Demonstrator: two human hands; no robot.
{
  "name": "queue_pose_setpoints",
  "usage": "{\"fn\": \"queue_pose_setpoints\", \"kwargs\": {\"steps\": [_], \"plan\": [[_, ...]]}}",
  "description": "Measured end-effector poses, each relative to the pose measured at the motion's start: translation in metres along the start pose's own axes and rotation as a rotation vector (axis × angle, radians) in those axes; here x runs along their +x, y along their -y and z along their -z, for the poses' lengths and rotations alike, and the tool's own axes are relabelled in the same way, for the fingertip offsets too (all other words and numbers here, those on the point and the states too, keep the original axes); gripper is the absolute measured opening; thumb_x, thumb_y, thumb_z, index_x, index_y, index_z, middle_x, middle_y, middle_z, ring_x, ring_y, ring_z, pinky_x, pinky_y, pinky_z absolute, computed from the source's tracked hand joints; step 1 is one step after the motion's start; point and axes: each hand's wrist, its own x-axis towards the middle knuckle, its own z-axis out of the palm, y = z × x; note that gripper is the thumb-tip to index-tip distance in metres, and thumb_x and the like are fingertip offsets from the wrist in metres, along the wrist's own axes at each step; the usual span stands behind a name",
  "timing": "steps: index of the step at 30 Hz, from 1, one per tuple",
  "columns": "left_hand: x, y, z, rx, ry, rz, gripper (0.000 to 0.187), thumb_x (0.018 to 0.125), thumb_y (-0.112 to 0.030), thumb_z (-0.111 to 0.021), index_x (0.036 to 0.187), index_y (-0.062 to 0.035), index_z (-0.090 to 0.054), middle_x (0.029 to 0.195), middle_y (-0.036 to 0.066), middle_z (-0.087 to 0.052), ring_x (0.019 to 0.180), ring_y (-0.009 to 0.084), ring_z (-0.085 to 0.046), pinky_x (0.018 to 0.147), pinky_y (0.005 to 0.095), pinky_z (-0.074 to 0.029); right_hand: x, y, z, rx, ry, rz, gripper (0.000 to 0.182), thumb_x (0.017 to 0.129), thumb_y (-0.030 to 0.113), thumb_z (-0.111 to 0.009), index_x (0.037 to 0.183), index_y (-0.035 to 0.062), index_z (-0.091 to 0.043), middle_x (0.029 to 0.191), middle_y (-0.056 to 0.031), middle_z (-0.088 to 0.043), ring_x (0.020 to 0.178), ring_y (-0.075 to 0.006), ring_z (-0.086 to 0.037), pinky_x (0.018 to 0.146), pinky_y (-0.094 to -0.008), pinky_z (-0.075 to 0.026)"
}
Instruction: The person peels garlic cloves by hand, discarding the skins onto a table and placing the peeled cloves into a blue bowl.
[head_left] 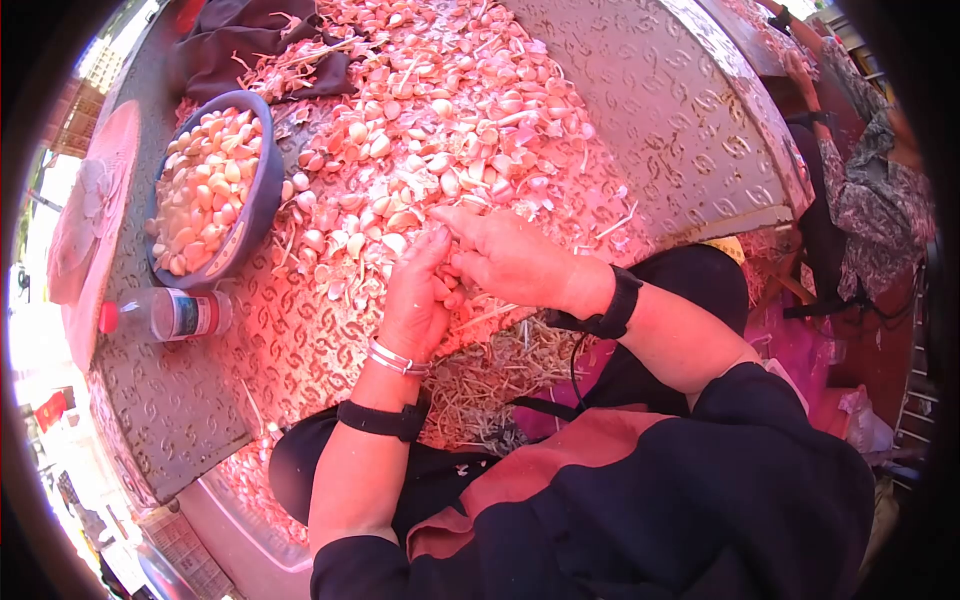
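My left hand (412,308), with bracelets at the wrist, is curled around what look like a few garlic cloves (449,292). My right hand (522,258) meets it at the fingertips, thumb and fingers pressed together; anything pinched there is hidden. Both hands are just over the near edge of a wide spread of garlic cloves (450,180) and loose papery skins on a patterned metal table (670,120). To the left, a blue bowl (262,195) is heaped with pale peeled cloves (210,185).
A plastic bottle (185,315) with a red cap lies by the bowl, beside a pink wide-brimmed hat (110,220). Dark cloth (235,45) is bunched at the back left. Dry stalks (490,385) lie below the table edge. Another person in a patterned sleeve (865,190) sits at right.
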Motion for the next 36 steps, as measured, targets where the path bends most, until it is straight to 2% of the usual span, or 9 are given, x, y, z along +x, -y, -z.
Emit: {"fn": "queue_pose_setpoints", "kwargs": {"steps": [3,6,9,16,20,22,28,32,36], "plan": [[-0.002,-0.003,0.002,0.039,0.016,-0.029,0.018,0.093,-0.027,-0.051,0.092,-0.0094,-0.054,0.068,-0.002,-0.054,0.051,0.0053,-0.046,0.039,0.0182,-0.031,0.003,0.032,0.028,0.738,0.184,-0.394,0.048,0.083,0.007,-0.053,0.129,-0.0008,-0.042,0.072,-0.0074,-0.061,0.061,-0.0129,-0.059,0.055,-0.0278,-0.048],[-0.007,-0.003,-0.005,-0.004,0.059,-0.038,0.018,0.093,-0.025,-0.051,0.094,-0.008,-0.054,0.07,-0.001,-0.057,0.053,0.0061,-0.049,0.038,0.0174,-0.031,-0.002,0.003,0.002,0.406,-0.003,-0.07,0.049,0.084,0.008,-0.052,0.13,-0.0015,-0.039,0.069,-0.0041,-0.06,0.054,-0.0088,-0.055,0.049,-0.0237,-0.045],[-0.013,-0.006,-0.021,0.049,0.021,-0.044,0.015,0.092,-0.021,-0.053,0.097,-0.0072,-0.054,0.07,0.0,-0.056,0.053,0.0063,-0.049,0.037,0.0162,-0.031,-0.007,0.012,0.013,0.645,0.079,-0.364,0.046,0.085,0.006,-0.051,0.129,-0.0006,-0.042,0.07,-0.004,-0.061,0.052,-0.0068,-0.055,0.045,-0.0207,-0.044],[-0.038,-0.039,-0.005,-0.208,0.11,-0.028,0.013,0.09,-0.014,-0.053,0.099,-0.0042,-0.051,0.077,0.007,-0.053,0.062,0.0116,-0.048,0.036,0.0146,-0.03,0.002,0.021,0.065,0.939,-0.022,-0.409,0.031,0.082,0.006,-0.053,0.113,-0.0001,-0.054,0.076,-0.0062,-0.064,0.056,-0.0078,-0.058,0.045,-0.0214,-0.047],[-0.11,-0.081,-0.004,-0.216,0.089,-0.214,0.01,0.089,-0.008,-0.051,0.096,-0.0026,-0.047,0.085,0.01,-0.047,0.063,0.0128,-0.046,0.035,0.0143,-0.031,-0.014,0.004,0.055,0.31,0.541,-0.095,0.009,0.077,0.007,-0.062,0.084,0.0017,-0.065,0.072,-0.0032,-0.063,0.072,-0.0162,-0.062,0.068,-0.0281,-0.048],[-0.155,-0.098,0.007,-0.151,0.081,-0.352,0.009,0.09,-0.008,-0.05,0.094,-0.0012,-0.045,0.084,0.008,-0.042,0.061,0.0119,-0.044,0.035,0.0141,-0.031,-0.027,0.009,0.04,-0.044,0.62,0.031,0.018,0.074,0.01,-0.063,0.091,0.0049,-0.065,0.084,-0.0048,-0.064,0.075,-0.0206,-0.062,0.066,-0.03,-0.048],[-0.281,-0.098,0.133,-0.111,-0.385,-0.689,0.012,0.091,-0.011,-0.051,0.09,-0.0006,-0.045,0.08,0.008,-0.045,0.059,0.0086,-0.04,0.032,0.0146,-0.028,-0.043,0.02,-0.006,-0.353,0.059,0.413,0.036,0.072,0.016,-0.064,0.105,0.0054,-0.056,0.115,-0.0119,-0.054,0.107,-0.0257,-0.052,0.089,-0.0376,-0.042],[-0.327,-0.063,0.269,-0.222,-0.951,-0.556,0.01,0.089,-0.012,-0.052,0.09,-0.002,-0.05,0.079,0.009,-0.053,0.065,0.0109,-0.05,0.034,0.0158,-0.03,-0.056,0.006,-0.021,-0.337,0.147,0.447,0.038,0.071,0.012,-0.063,0.107,0.0056,-0.054,0.116,-0.0121,-0.053,0.113,-0.0282,-0.046,0.097,-0.04,-0.036],[-0.346,-0.041,0.379,-0.22,-1.119,-0.429,0.014,0.088,-0.012,-0.053,0.095,-0.0005,-0.052,0.083,0.01,-0.055,0.072,0.0154,-0.055,0.042,0.0166,-0.04,-0.074,-0.004,0.003,-0.251,0.277,0.325,0.039,0.072,0.012,-0.062,0.111,0.0058,-0.055,0.118,-0.0122,-0.052,0.115,-0.0312,-0.045,0.098,-0.0424,-0.035]]}}
